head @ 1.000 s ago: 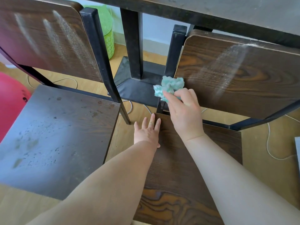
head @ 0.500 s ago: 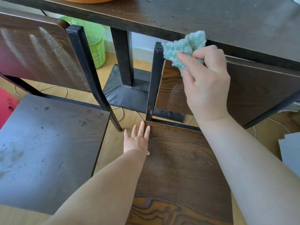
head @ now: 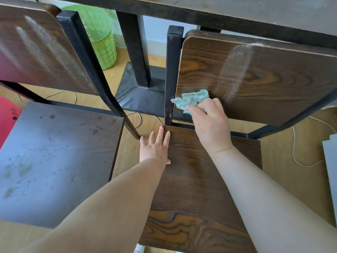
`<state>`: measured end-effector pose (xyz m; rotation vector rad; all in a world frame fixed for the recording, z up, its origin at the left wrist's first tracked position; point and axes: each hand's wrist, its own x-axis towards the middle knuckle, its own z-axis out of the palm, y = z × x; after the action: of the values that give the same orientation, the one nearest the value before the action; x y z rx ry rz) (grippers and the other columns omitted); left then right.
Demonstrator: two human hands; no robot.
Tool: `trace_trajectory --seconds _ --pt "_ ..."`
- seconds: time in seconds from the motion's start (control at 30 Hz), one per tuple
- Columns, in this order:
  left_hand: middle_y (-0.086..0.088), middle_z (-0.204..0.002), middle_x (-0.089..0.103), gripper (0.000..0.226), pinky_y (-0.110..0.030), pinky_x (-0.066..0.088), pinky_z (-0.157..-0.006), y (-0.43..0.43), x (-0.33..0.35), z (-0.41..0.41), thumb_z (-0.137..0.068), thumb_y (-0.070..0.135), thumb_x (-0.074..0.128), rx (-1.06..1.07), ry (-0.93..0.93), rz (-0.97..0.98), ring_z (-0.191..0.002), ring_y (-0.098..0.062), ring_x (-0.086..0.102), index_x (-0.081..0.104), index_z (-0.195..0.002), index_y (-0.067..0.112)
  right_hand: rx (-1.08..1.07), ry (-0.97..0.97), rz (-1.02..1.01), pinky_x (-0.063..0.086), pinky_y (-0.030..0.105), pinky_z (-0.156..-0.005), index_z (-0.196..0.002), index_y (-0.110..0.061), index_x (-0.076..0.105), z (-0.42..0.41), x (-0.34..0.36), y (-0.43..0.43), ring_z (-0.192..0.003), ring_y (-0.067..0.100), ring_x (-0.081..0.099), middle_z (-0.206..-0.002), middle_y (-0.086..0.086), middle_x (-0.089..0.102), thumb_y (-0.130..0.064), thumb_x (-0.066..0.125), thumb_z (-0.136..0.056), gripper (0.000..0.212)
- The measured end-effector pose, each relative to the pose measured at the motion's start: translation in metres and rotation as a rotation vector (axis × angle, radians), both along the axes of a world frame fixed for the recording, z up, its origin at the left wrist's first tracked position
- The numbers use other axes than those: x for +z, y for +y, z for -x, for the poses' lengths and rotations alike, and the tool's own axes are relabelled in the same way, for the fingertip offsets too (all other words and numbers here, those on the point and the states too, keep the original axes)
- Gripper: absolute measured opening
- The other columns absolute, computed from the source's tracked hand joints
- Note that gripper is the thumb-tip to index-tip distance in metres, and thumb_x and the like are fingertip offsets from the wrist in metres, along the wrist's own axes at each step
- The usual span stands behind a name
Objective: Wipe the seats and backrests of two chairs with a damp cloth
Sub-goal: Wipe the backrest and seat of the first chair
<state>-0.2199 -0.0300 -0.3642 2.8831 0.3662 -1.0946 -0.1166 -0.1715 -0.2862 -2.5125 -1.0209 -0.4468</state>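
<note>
The right grip (head: 209, 125) is clamped on the cloth (head: 191, 100), its fingers curled round it, and holds it against the lower left corner of the right backrest (head: 264, 79), just beside the black post (head: 172, 70). The left grip (head: 156, 147) lies flat, fingers straight, on the back left corner of the right seat (head: 191, 189).

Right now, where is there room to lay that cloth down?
The left seat is bare, though spotted. The right seat has room nearer, between the forearms. Its far left corner is crowded: left hand resting, right hand gripping the cloth.
</note>
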Motion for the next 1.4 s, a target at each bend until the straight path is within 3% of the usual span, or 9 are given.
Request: trace_trajectory --seconds 0.17,0.4,0.6,0.77,1.03,1.13,1.4 --pt "0.002 -0.163 -0.025 0.106 -0.056 0.008 -0.121 0.010 0.002 0.003 -0.090 0.063 0.056 -0.031 -0.054 0.032 -0.153 -0.028 -0.008 -0.020 -0.155 0.030 -0.013 0.046 0.033 0.057 0.039 -0.060 -0.110 -0.002 0.070 0.006 0.000 -0.002 -0.094 0.030 0.057 -0.098 0.014 0.061 -0.008 0.073 -0.088 0.024" --pt "-0.003 -0.166 -0.016 0.107 -0.049 0.007 -0.124 0.014 0.002 0.014 -0.083 0.073 0.057 0.075 -0.173 0.106 -0.153 -0.026 -0.009 -0.008 -0.158 0.034 -0.030 -0.048 -0.102 0.054 0.027 -0.077 -0.120 -0.006 0.069 0.010 0.041 -0.014 -0.105 0.026 0.059 -0.111 0.016 0.064 -0.014 0.073 -0.089 0.032" --pt "0.004 -0.167 0.001 0.105 -0.042 0.018 -0.123 -0.009 0.021 0.011 -0.082 0.066 0.065 0.259 -0.440 0.390 -0.153 -0.020 0.006 0.002 -0.159 0.034 -0.057 -0.242 -0.231 0.049 0.022 -0.082 -0.124 -0.005 0.067 -0.009 0.099 -0.022 -0.102 0.028 0.061 -0.109 0.020 0.064 -0.016 0.066 -0.096 0.031" --pt "0.006 -0.167 0.002 0.113 -0.041 0.027 -0.120 -0.028 0.022 0.006 -0.080 0.060 0.071 0.373 -0.321 0.542 -0.153 -0.020 0.012 -0.007 -0.157 0.037 -0.099 -0.221 -0.223 0.049 0.021 -0.087 -0.126 -0.005 0.066 -0.032 0.113 -0.025 -0.104 0.027 0.060 -0.111 0.018 0.063 -0.018 0.066 -0.095 0.033" --pt "-0.001 -0.166 -0.014 0.110 -0.041 0.013 -0.123 -0.037 0.005 0.011 -0.084 0.068 0.061 0.113 -0.198 0.276 -0.153 -0.021 -0.013 -0.013 -0.157 0.031 -0.071 -0.273 -0.175 0.049 0.020 -0.082 -0.123 -0.006 0.068 -0.035 0.083 -0.028 -0.103 0.025 0.060 -0.111 0.017 0.066 -0.020 0.067 -0.095 0.031" --pt "-0.003 -0.165 -0.019 0.107 -0.043 0.011 -0.123 -0.040 0.003 0.012 -0.083 0.069 0.060 0.079 -0.176 0.233 -0.152 -0.025 -0.017 -0.005 -0.159 0.032 -0.066 -0.273 -0.161 0.051 0.022 -0.081 -0.123 -0.006 0.068 -0.033 0.068 -0.030 -0.101 0.026 0.061 -0.110 0.017 0.066 -0.017 0.069 -0.094 0.031" --pt "-0.006 -0.163 -0.025 0.114 -0.043 0.009 -0.123 -0.042 -0.001 0.015 -0.081 0.070 0.062 0.006 -0.167 0.138 -0.152 -0.027 -0.018 -0.012 -0.158 0.030 -0.031 -0.140 -0.067 0.055 0.028 -0.077 -0.119 -0.003 0.069 -0.017 0.023 -0.041 -0.099 0.027 0.060 -0.109 0.017 0.066 -0.011 0.073 -0.089 0.031"
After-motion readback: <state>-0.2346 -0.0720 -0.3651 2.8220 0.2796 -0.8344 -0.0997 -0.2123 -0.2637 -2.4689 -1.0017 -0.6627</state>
